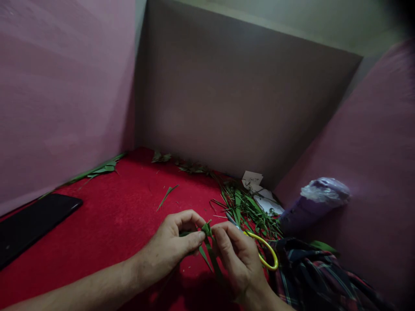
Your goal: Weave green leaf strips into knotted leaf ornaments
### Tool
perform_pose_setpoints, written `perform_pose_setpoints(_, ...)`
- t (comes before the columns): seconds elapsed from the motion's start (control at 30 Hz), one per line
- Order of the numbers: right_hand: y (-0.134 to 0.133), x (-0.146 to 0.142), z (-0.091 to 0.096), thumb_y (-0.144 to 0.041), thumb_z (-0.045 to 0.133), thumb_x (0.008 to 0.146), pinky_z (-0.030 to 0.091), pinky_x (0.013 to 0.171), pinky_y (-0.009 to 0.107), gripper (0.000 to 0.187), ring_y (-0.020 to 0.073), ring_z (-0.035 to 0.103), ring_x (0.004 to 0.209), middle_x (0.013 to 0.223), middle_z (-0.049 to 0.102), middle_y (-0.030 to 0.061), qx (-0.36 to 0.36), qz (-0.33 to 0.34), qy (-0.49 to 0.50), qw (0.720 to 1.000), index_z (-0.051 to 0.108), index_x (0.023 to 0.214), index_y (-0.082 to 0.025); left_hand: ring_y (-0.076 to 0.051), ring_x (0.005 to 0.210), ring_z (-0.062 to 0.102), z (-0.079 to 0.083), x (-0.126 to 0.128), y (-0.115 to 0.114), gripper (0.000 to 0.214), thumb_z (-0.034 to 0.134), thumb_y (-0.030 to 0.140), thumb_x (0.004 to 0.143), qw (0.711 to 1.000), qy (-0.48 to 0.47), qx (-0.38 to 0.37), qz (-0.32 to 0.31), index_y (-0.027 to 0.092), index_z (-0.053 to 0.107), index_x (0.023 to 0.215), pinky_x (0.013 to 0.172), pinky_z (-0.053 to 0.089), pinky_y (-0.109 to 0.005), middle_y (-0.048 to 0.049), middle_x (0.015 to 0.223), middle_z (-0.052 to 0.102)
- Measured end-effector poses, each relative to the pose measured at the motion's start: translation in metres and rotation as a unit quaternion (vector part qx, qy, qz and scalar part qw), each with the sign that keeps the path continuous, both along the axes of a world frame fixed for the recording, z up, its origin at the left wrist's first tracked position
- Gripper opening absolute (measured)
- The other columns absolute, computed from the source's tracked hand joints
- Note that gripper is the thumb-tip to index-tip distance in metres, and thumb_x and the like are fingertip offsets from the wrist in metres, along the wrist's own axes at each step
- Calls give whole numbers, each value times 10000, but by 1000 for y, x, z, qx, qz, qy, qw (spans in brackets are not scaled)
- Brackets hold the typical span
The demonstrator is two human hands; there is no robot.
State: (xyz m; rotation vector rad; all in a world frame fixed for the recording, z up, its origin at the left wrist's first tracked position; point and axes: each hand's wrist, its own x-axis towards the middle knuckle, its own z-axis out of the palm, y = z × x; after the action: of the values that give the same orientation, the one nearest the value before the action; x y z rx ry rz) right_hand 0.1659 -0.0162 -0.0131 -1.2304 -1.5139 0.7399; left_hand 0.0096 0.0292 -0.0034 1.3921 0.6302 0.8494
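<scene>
A folded green leaf strip (207,230) is pinched between the thumb and forefinger of my left hand (175,237). Long loose ends of the leaf hang down below the fold. My right hand (238,252) has its thumb and forefinger pressed together at the right side of the fold, touching the leaf; the exact grip is partly hidden. Just beyond my right hand lie scissors with a yellow handle (275,259), their blades partly covered by the hand and leaves.
Cut leaves and stems (243,207) are heaped on the red cloth (129,216) at right, beside white papers (267,203). A purple plastic-wrapped roll (311,203) leans near the wall. Plaid fabric (320,276) lies front right, a black phone-like slab (35,224) at left.
</scene>
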Motion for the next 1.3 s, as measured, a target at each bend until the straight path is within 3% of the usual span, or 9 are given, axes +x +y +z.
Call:
perform_pose_setpoints(0.17, 5, -1, 6, -487, 575, 801, 225, 401, 183, 357, 51, 299, 425, 503, 388, -70, -109, 40, 128, 985, 512, 659, -165, -89, 558, 425, -2, 1, 0, 98, 582, 245, 781, 1000, 19, 14, 7, 149, 577, 799, 538, 333, -228, 45, 598, 511)
perform_pose_setpoints(0.33, 7, -2, 13, -485, 696, 684, 147, 350, 162, 369, 18, 200, 341, 418, 355, -111, -229, 74, 249, 938, 494, 664, -177, -77, 538, 407, -1, 2, 0, 105, 596, 242, 772, 1000, 17, 3, 11, 152, 556, 810, 514, 309, -214, 62, 584, 487)
perform_pose_setpoints(0.6, 9, 1, 13, -441, 715, 677, 124, 322, 149, 379, 1, 214, 319, 440, 410, -92, -273, 117, 311, 903, 464, 600, -168, -87, 550, 447, 0, 2, -2, 194, 617, 222, 750, 1000, 6, -10, 0, 161, 561, 925, 543, 348, -226, 54, 597, 529)
perform_pose_setpoints(0.73, 9, 0, 12, -459, 727, 658, 123, 293, 141, 395, -1, 216, 283, 410, 396, -104, -285, 105, 285, 909, 459, 604, -174, -89, 562, 451, -2, 1, -1, 163, 619, 245, 753, 1000, 18, -4, 4, 141, 591, 876, 553, 352, -228, 42, 604, 536)
perform_pose_setpoints(0.9, 9, -1, 10, -506, 703, 664, 179, 288, 135, 401, 7, 271, 294, 447, 454, -91, -220, 65, 264, 937, 477, 650, -175, -79, 504, 429, -3, 1, 1, 259, 639, 236, 735, 999, 3, -25, 33, 160, 556, 968, 512, 320, -215, 76, 544, 509)
perform_pose_setpoints(1.07, 9, -1, 10, -503, 695, 674, 186, 314, 150, 389, 22, 281, 327, 428, 395, -99, -180, 44, 203, 962, 490, 645, -173, -91, 548, 465, 4, 1, 0, 140, 637, 266, 733, 999, 24, -26, 32, 135, 596, 760, 539, 348, -223, 31, 584, 557)
perform_pose_setpoints(1.3, 5, -2, 10, -437, 643, 754, 264, 441, 195, 307, 62, 344, 477, 549, 453, -51, -98, 41, 103, 989, 536, 678, -160, -79, 504, 447, 10, 0, 1, 162, 664, 281, 705, 997, 15, -51, 50, 140, 587, 724, 496, 315, -210, 42, 541, 565)
